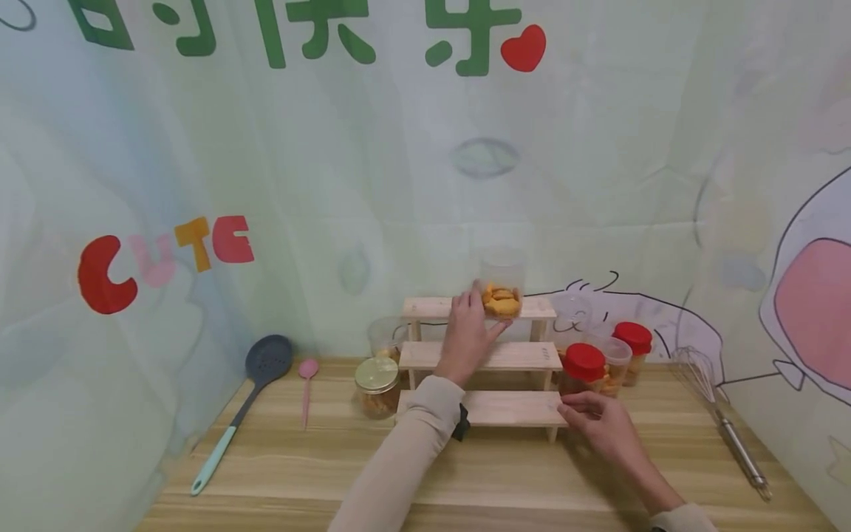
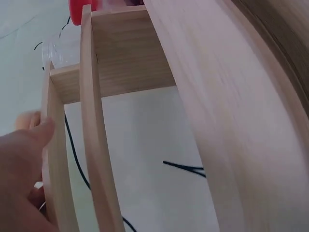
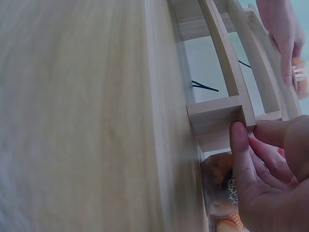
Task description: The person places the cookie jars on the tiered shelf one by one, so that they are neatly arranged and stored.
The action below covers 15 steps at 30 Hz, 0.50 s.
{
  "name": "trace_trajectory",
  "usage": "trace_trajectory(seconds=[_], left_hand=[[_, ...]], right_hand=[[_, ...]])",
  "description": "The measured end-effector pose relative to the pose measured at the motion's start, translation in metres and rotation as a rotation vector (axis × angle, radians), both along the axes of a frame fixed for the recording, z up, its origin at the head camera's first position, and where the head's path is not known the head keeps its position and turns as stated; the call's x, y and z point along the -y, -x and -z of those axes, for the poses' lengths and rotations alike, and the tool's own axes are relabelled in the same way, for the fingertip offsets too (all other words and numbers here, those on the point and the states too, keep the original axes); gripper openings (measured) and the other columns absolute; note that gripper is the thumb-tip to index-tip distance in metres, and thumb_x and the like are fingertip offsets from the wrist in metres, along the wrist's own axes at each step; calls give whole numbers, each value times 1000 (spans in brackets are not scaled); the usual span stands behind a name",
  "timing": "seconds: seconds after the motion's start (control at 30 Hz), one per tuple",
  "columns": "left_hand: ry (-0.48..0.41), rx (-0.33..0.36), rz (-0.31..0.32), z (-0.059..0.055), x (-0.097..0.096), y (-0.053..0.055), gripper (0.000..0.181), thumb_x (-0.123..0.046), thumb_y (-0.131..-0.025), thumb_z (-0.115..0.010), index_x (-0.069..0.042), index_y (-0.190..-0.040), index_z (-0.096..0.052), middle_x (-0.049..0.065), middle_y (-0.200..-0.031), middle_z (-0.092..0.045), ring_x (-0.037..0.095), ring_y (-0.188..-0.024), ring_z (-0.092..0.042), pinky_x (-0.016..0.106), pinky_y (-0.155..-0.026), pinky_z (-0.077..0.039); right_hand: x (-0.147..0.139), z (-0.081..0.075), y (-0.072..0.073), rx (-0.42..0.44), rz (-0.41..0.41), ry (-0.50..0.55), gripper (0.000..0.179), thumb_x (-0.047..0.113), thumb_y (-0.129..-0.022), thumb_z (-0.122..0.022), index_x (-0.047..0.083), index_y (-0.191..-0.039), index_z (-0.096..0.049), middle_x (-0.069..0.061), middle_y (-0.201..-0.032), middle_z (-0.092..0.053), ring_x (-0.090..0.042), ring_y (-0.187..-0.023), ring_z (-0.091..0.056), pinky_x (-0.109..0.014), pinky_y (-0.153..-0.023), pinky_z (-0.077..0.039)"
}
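The left hand (image 1: 465, 336) curls round the snack jar (image 1: 501, 288) at the top tier (image 1: 432, 307) of the wooden rack (image 1: 479, 357); whether the jar fully rests there is hard to tell. The right hand (image 1: 605, 428) pinches the right end of the bottom tier (image 1: 505, 410). Judging by this, one jar is up, while the red-lidded jars (image 1: 583, 366) and gold-lidded jar (image 1: 377, 388) are still down on the worktop (image 1: 505, 476)

The three-tier shelf (image 1: 508, 405) was of pale wood, matt and smooth, with fine grain. The jar (image 1: 503, 281) looked to be of clear, smooth plastic. The desk (image 1: 492, 480) had a smooth wood-grain surface. The whisk (image 1: 734, 445) was of shiny metal, the red lids (image 1: 584, 361) appeared plastic, and the backdrop (image 1: 372, 185) looked like creased cloth.
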<state>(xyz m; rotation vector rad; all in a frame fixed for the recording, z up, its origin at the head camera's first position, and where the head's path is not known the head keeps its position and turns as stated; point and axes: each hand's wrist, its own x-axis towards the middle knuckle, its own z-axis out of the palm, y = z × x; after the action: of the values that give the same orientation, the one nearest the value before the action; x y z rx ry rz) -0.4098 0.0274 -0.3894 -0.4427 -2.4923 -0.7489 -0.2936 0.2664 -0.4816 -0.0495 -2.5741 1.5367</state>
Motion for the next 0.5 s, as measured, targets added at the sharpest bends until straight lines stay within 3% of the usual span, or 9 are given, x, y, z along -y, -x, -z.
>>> trace_trajectory(seconds=[0.17, 0.33, 0.5], left_hand=[[67, 7, -50, 3, -14, 0, 102, -68, -93, -75, -5, -166, -40, 13, -154, -61, 30, -141, -55, 45, -120, -48], [54, 19, -103, 2, -27, -2, 101, -75, -95, -67, -8, -166, -41, 13, -154, -61, 30, -141, -54, 47, -119, -46], [21, 32, -119, 2, -38, -5, 99, -75, -96, -66, -11, -167, -39, 12, -156, -58, 31, -144, -49, 48, -121, -42]], right_hand=[[-1, 0, -1, 8, 0, 8, 37, 23, -98, -83, -4, -122, -76, -16, -114, -81, -10, -87, -73, -21, -74, -60], [-1, 0, -1, 10, 14, 18, 33, 20, -99, -82, -3, -122, -76, -16, -112, -82, -11, -85, -73, -21, -73, -60], [0, 0, -1, 14, 14, 27, 33, 19, -99, -82, -3, -122, -76, -16, -112, -82, -11, -85, -74, -21, -74, -60]])
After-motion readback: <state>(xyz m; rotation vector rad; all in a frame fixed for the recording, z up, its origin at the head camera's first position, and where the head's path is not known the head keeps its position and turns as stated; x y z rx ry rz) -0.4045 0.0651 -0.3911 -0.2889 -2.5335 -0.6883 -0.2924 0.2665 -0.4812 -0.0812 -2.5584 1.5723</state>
